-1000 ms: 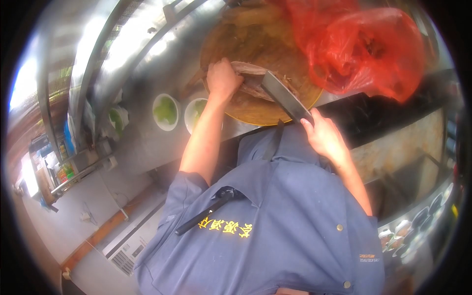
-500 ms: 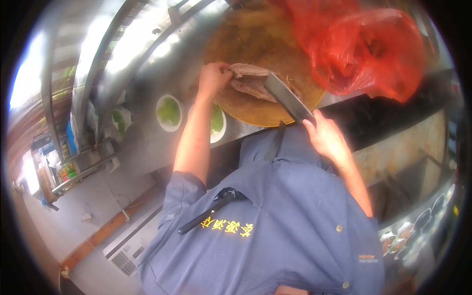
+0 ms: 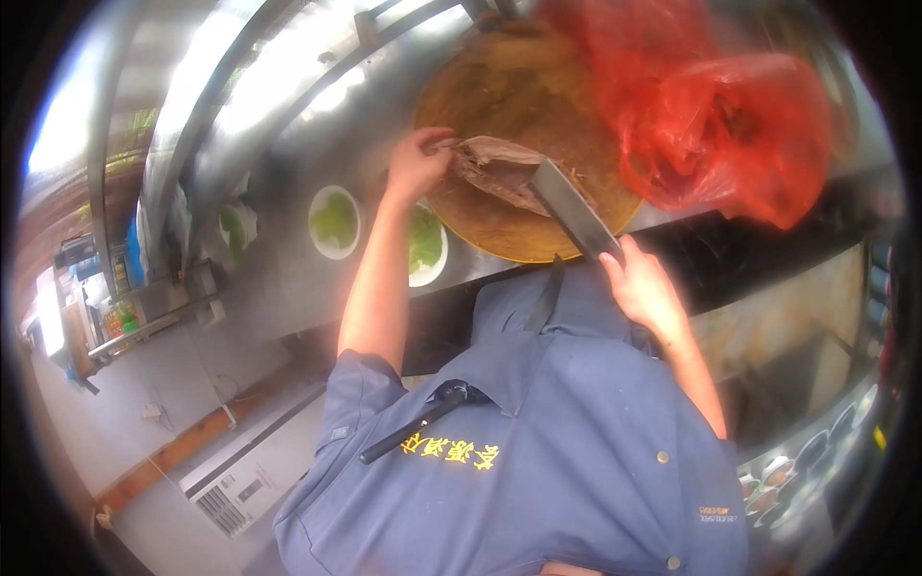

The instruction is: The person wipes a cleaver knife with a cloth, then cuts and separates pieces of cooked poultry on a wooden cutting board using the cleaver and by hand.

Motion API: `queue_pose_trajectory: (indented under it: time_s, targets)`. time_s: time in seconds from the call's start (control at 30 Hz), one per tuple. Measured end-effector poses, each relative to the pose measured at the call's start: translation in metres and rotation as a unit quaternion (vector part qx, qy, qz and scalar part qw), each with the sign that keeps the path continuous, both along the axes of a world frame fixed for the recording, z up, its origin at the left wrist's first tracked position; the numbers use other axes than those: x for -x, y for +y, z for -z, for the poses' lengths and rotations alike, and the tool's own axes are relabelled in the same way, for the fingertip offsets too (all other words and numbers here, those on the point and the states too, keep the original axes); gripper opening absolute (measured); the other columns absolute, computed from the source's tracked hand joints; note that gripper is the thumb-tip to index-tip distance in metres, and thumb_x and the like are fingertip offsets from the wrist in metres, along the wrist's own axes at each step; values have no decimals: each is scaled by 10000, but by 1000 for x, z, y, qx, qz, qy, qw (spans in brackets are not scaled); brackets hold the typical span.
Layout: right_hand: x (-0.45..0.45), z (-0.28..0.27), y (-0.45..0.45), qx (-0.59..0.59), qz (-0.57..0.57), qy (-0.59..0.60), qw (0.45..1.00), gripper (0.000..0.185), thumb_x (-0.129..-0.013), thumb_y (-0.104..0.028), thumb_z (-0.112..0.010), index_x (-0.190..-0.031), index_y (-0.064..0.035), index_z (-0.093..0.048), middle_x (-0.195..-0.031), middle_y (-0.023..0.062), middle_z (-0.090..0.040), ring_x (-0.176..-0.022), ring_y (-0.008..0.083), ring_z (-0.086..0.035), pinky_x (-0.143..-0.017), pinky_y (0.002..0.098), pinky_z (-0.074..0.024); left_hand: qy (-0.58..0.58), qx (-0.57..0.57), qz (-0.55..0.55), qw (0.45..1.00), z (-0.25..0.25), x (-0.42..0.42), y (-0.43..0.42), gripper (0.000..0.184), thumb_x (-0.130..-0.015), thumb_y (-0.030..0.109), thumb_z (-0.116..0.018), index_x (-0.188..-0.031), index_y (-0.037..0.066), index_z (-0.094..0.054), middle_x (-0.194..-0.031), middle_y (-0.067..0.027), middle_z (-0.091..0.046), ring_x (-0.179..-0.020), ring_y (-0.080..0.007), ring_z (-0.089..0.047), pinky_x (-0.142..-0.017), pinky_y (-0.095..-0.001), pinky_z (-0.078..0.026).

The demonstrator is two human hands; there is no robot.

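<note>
A long piece of meat [image 3: 499,171], pale outside and brownish inside, lies on a round wooden chopping block [image 3: 495,82]. My left hand [image 3: 420,165] grips its left end, fingers closed at the block's edge. In my right hand [image 3: 642,280] is the handle of a cleaver [image 3: 574,206]. The broad blade points up and left, its far end against or just over the meat's right part; I cannot tell whether it is cutting in. Small scraps lie right of the blade.
Red plastic bags [image 3: 725,134] bulge beside the block's right side. White bowls with green leaves [image 3: 334,222] stand left on the metal counter [image 3: 279,206], one partly behind my left forearm. Small dishes [image 3: 773,475] are at lower right. A shelf with bottles [image 3: 123,317] is at far left.
The whole view has shifted slightly, so the block and bags appear lower. Both hands keep their hold, and the meat and cleaver stay in nearly the same arrangement.
</note>
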State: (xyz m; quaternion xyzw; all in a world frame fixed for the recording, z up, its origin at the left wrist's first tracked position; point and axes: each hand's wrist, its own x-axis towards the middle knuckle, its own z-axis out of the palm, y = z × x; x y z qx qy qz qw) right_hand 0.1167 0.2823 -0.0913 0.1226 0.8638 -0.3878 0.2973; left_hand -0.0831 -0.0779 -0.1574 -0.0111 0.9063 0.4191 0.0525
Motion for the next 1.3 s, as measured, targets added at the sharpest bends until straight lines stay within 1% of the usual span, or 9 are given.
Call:
queue_pose_trajectory:
  time_s: [0.17, 0.2, 0.8, 0.9, 0.93, 1.0, 1.13, 1.23, 1.3]
  targets:
    - [-1, 0, 0, -3, -7, 7, 1000, 396, -1085, -349, -597, -1187, 32, -563, -1038, 370, -701, -1063, 561, -653, -898, 582, -519, 1, 223, 138, 965, 1, -1, 35, 430, -797, 235, -803, -1163, 8, -793, -1131, -219, -790, -1044, -333, -763, -934, -404, -587]
    - [0, 0, 0, -3, -6, 8, 1000, 396, -1085, -349, -597, -1187, 32, -563, -1038, 370, -701, -1063, 561, -653, -898, 582, -519, -54, 189, 121, 973, -4, 2, 37, 412, -773, 217, -801, -1134, 18, -804, -1077, -244, -785, -1027, -399, -753, -950, -437, -591]
    - [-2, -1, 0, -12, 4, -3, 1000, 416, -1076, -359, -608, -1190, 39, -571, -1052, 380, -701, -1056, 571, -656, -909, 604, -521, -86, 259, 293, 916, -12, 31, 27, 332, -828, 85, -659, -1129, 30, -788, -1051, -260, -752, -1026, -459, -719, -932, -508, -575]
    - [-1, -2, 0, -11, 0, -13, 1000, 416, -1075, -358, -608, -1190, 40, -575, -1061, 384, -699, -1060, 568, -657, -911, 601, -520, 36, 224, 307, 924, -6, 23, 10, 286, -884, 71, -601, -1100, 14, -779, -1010, -256, -764, -932, -422, -746, -873, -495, -580]
    - [-1, -1, 0, -11, 1, -11, 1000, 417, -1075, -360, -608, -1190, 40, -575, -1061, 383, -699, -1062, 568, -656, -911, 600, -520, 35, 223, 306, 925, -1, 27, 2, 286, -884, 71, -601, -1100, 14, -779, -1010, -256, -764, -932, -422, -746, -873, -495, -580]
    - [-1, -1, 1, -12, -1, -10, 1000, 418, -1075, -361, -609, -1189, 39, -576, -1061, 382, -700, -1063, 568, -655, -912, 598, -521, -85, 62, 133, 985, 9, 39, -16, 246, -930, 85, -580, -1050, 14, -782, -932, -215, -771, -825, -350, -738, -806, -451, -576]
    - [0, 3, 3, -14, -2, -3, 1000, 425, -1074, -368, -612, -1190, 40, -577, -1061, 380, -701, -1068, 566, -655, -914, 592, -522, -92, 127, 142, 977, -4, 40, -27, 254, -965, 117, -572, -1094, 27, -771, -928, -163, -765, -837, -282, -713, -798, -408, -560]
    - [2, 3, 2, -8, -1, 23, 1000, 431, -1072, -372, -612, -1186, 43, -579, -1051, 380, -701, -1061, 566, -658, -907, 594, -525, -151, 87, 143, 974, -16, 24, -15, 282, -958, 91, -579, -1163, 12, -756, -1132, -167, -766, -1048, -289, -723, -940, -419, -551]
    - [2, 1, 2, -12, 6, 35, 999, 434, -1072, -376, -612, -1180, 44, -581, -1042, 380, -702, -1051, 566, -662, -898, 596, -528, -61, 91, 194, 975, -11, 16, -5, 271, -973, 104, -558, -1162, 15, -730, -1172, -181, -736, -1106, -319, -701, -968, -429, -542]
